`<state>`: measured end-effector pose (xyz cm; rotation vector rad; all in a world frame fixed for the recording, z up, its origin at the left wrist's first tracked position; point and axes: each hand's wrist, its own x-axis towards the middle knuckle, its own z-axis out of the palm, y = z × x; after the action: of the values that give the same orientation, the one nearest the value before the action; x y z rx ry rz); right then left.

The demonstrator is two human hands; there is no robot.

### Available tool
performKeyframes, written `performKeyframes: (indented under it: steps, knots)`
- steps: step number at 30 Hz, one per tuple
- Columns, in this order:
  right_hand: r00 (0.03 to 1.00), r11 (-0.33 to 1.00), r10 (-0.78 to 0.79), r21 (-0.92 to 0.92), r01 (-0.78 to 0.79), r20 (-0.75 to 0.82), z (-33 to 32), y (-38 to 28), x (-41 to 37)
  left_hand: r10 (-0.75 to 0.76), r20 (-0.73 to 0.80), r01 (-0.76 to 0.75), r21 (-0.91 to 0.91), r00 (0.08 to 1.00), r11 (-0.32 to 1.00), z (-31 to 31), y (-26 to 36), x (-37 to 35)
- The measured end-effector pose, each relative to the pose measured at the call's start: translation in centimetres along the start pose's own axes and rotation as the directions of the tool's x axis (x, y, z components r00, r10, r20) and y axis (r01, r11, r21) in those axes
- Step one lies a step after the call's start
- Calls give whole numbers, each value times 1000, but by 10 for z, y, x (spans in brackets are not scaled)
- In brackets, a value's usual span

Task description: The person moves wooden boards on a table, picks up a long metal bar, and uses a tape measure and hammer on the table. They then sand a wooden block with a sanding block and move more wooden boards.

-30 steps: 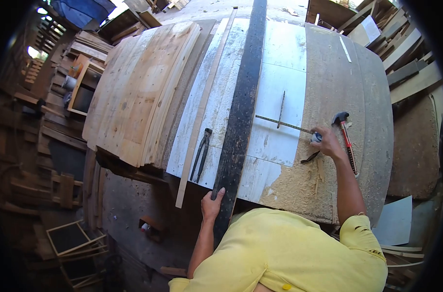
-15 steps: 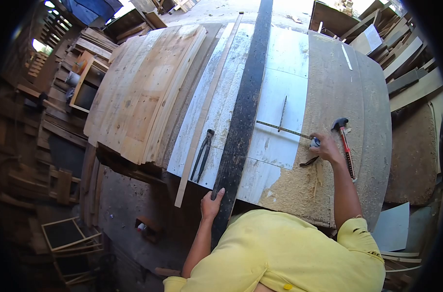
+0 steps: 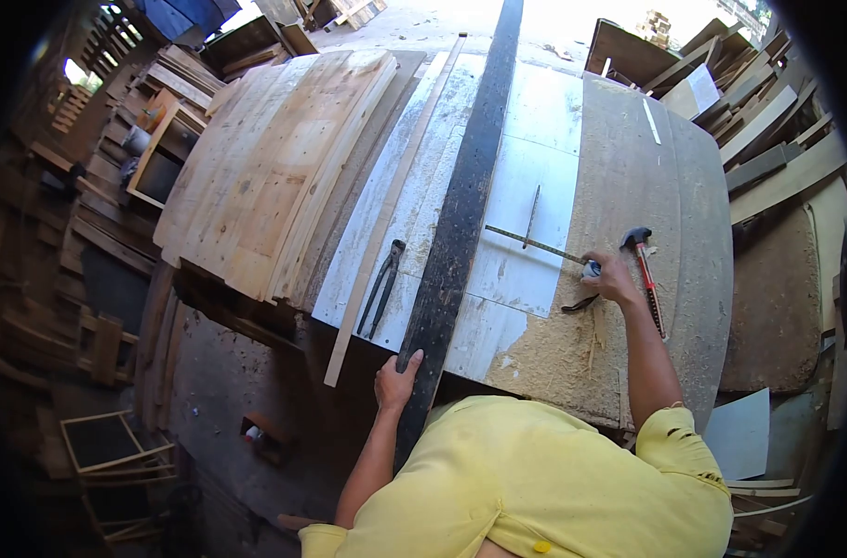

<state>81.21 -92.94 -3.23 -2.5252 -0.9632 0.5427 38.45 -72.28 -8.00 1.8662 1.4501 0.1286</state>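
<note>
My left hand [image 3: 398,382] grips the near end of a long dark plank [image 3: 460,214], thumb on top, over the front edge of the work table. In my right hand [image 3: 611,278] is a tape measure [image 3: 592,269], its blade [image 3: 535,244] drawn out leftward across a white board [image 3: 516,279] to the plank's right edge. A thin dark rod [image 3: 532,216] lies across the blade's line. Just right of my right hand rests a claw hammer [image 3: 645,279] with a red and black handle. Pincers [image 3: 382,288] lie left of the plank, beside a narrow wooden strip [image 3: 395,214].
A stack of pale wooden panels [image 3: 265,177] covers the table's left side. Sawdust [image 3: 553,363] is spread over the brown board [image 3: 684,195] on the right. Scrap timber [image 3: 758,121] is piled beyond, and wooden frames [image 3: 112,442] stand at lower left.
The whole view has shifted slightly left. Both hands keep their holds, and the tape blade still reaches to the dark plank.
</note>
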Motion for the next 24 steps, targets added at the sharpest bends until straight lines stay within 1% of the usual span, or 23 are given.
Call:
performKeyframes:
  steps: [4,6,10,13,16,19,22,24]
  knots:
    - [1000,1000,10,25,-9,-13,0,-2,-1,10,-15,-10,-3,1000,1000,2,-4,0]
    - [999,997,-36,65,36,-4,0,4,-1,29,-16,-29,9,999,1000,4,-8,2]
    - [999,997,-33,76,33,-2,3,10,1,14,-4,-14,4,1000,1000,-1,-2,-2]
    - [997,996,-68,53,69,-24,4,9,1,16,1,-16,-2,1000,1000,0,-4,-1]
    - [999,997,-39,65,40,-17,3,7,0,16,7,-16,-3,1000,1000,0,-5,-1]
    - [1000,999,-21,37,21,-6,3,6,-1,16,15,-16,-14,1000,1000,1,-6,0]
    - [1000,1000,-9,8,9,-28,4,3,-1,16,14,-16,1,1000,1000,2,-7,2]
    - [1000,1000,24,-17,-24,-14,0,-3,-4,16,-11,-16,24,1000,1000,3,-8,1]
